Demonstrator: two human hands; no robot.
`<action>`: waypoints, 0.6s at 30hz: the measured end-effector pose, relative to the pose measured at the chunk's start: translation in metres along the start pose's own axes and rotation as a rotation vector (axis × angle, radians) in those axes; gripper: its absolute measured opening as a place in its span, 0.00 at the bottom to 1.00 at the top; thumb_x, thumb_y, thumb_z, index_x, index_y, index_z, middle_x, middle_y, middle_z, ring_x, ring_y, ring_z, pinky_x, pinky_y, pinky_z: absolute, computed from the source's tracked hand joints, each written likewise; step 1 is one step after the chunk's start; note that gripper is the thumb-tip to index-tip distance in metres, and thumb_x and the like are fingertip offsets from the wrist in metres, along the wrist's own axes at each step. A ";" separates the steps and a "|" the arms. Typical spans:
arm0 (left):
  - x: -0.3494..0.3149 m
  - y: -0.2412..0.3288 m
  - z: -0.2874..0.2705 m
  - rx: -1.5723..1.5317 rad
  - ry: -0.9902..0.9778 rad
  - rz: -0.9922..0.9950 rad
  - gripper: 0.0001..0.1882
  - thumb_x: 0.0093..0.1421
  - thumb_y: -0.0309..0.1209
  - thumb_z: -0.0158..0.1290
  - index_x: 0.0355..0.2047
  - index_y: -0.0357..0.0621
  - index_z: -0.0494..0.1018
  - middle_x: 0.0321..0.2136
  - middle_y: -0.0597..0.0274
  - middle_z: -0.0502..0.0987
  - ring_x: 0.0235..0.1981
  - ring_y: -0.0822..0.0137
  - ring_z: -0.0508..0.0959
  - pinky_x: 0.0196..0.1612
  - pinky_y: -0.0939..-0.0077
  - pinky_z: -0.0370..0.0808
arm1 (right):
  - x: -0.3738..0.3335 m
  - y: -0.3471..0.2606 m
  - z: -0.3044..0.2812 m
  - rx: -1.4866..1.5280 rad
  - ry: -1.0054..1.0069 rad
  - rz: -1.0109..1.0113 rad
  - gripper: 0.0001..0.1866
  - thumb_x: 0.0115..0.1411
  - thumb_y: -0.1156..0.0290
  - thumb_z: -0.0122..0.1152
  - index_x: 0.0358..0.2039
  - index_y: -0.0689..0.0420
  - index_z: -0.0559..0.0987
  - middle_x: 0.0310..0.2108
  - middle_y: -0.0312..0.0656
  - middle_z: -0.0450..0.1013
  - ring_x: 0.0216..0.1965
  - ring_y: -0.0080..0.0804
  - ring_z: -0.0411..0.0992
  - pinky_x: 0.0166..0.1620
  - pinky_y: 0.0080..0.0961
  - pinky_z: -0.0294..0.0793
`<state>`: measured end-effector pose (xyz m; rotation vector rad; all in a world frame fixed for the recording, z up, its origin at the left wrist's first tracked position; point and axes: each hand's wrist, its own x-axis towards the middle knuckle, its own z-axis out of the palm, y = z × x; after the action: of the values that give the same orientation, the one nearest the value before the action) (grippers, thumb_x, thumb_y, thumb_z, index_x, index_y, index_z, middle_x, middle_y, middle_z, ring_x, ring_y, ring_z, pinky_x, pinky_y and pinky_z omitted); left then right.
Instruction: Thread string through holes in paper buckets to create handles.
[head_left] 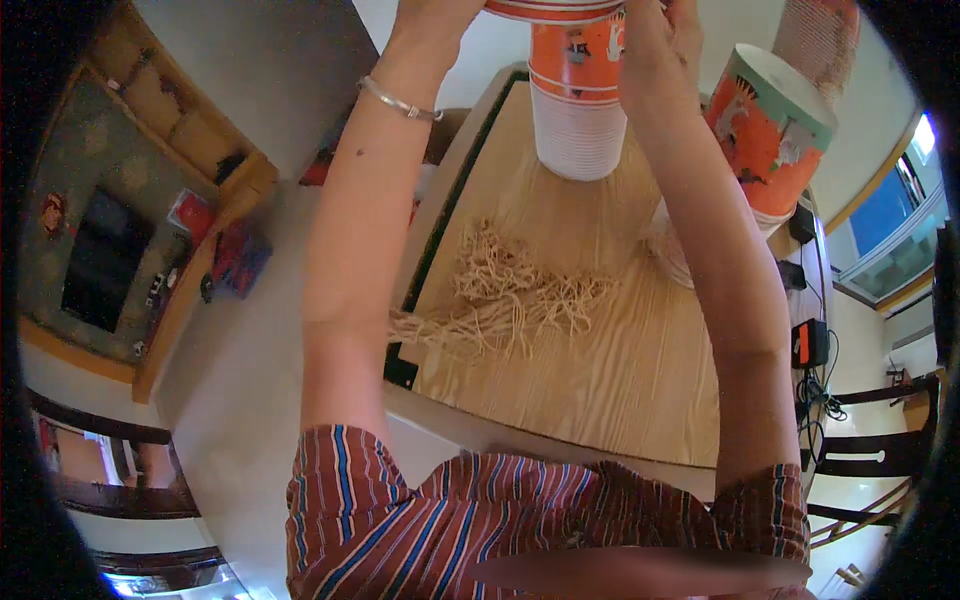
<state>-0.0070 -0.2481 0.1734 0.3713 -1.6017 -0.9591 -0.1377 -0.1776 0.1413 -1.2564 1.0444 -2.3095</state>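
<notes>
Between the left hand [440, 12] and the right hand [680, 24], a striped rim [556, 13] is seen; whether it is gripped cannot be told, the fingers being cropped. Below, an orange-and-white bucket stack [579, 130] is seen over the table [620, 390], where tan strings [510, 290] are heaped.

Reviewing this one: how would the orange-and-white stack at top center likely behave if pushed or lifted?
The stack looks tall for its narrow footprint, so a push high up would probably tip it. The closely spaced rings on its white part suggest nested pieces, which might separate if only the top were lifted. Its shiny orange side may be somewhat slippery.
</notes>
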 end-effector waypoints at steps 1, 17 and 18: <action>-0.007 -0.003 -0.002 -0.039 0.003 0.007 0.49 0.52 0.47 0.65 0.62 0.30 0.52 0.55 0.43 0.67 0.57 0.56 0.69 0.59 0.64 0.68 | -0.008 0.001 -0.004 0.047 -0.092 -0.005 0.35 0.66 0.51 0.52 0.61 0.64 0.58 0.57 0.51 0.62 0.58 0.38 0.63 0.58 0.35 0.65; -0.210 -0.174 0.025 -0.017 0.084 -0.424 0.44 0.51 0.39 0.67 0.59 0.31 0.54 0.55 0.46 0.66 0.56 0.60 0.69 0.58 0.67 0.68 | -0.160 0.139 -0.151 -0.272 -0.151 0.239 0.26 0.62 0.69 0.59 0.57 0.64 0.66 0.52 0.45 0.69 0.53 0.31 0.67 0.57 0.27 0.64; -0.213 -0.179 0.031 -0.033 0.136 -0.449 0.43 0.51 0.38 0.66 0.59 0.31 0.54 0.55 0.46 0.67 0.56 0.60 0.69 0.58 0.67 0.68 | -0.161 0.142 -0.158 -0.282 -0.178 0.318 0.26 0.62 0.69 0.59 0.59 0.62 0.65 0.53 0.42 0.68 0.54 0.28 0.66 0.58 0.25 0.63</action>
<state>-0.0233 -0.1975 -0.1016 0.7789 -1.4020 -1.2665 -0.1859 -0.1117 -0.1127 -1.2593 1.4243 -1.8276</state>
